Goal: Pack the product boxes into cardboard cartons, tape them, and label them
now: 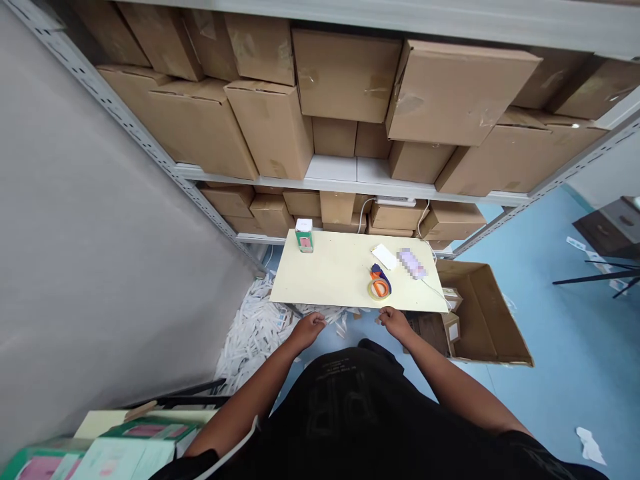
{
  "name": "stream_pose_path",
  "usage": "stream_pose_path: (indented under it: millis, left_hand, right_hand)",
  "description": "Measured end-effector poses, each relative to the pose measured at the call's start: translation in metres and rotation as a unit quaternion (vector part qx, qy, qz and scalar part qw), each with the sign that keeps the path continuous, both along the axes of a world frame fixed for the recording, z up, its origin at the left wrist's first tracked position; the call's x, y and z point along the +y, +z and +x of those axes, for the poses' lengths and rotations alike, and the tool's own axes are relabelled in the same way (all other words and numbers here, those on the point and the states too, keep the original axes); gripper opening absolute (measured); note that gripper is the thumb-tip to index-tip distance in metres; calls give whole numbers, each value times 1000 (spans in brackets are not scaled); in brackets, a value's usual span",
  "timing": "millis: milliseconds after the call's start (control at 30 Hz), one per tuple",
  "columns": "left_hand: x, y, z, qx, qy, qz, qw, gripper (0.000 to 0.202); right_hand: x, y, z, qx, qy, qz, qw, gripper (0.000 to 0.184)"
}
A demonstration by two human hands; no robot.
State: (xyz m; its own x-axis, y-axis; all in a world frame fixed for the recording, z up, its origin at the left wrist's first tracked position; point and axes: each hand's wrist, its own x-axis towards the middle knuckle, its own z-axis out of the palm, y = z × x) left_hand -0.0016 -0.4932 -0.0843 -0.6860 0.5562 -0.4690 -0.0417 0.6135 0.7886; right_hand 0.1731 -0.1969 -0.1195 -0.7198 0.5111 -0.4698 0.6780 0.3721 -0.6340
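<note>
I stand over a small pale yellow table (330, 277). My left hand (309, 329) hangs just below the table's near edge, fingers curled together in a pinch. My right hand (393, 321) is at the same edge, close to the tape dispenser (379, 283), fingers also curled. What either hand pinches is too small to make out. On the table lie an orange and blue tape dispenser with a roll, a white card (384, 257), a blurred-out flat item (411, 263) and a small green and white box (304, 236) at the far left corner.
Metal shelving (350, 172) packed with brown cartons rises behind the table. An open cardboard box (487, 313) sits on the blue floor at the right. White paper scraps (253, 330) pile at the left by a grey wall. Green and pink packs (100, 453) lie at lower left.
</note>
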Motion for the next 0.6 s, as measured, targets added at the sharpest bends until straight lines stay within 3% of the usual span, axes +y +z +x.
stream_pose_path:
  millis: [200,467,600]
  left_hand:
    - [-3,-2,20,-27,84,-5,996,41]
    - [42,-4,82,-50,231,-2,972,38]
    - [50,1,117,-51,297,9,954,39]
  right_hand:
    - [27,0,-3,0,25,-24,999,26]
    - [86,-16,-12,3,132,-108,985,37]
    - [99,-21,-33,-5,175,-145,974,35]
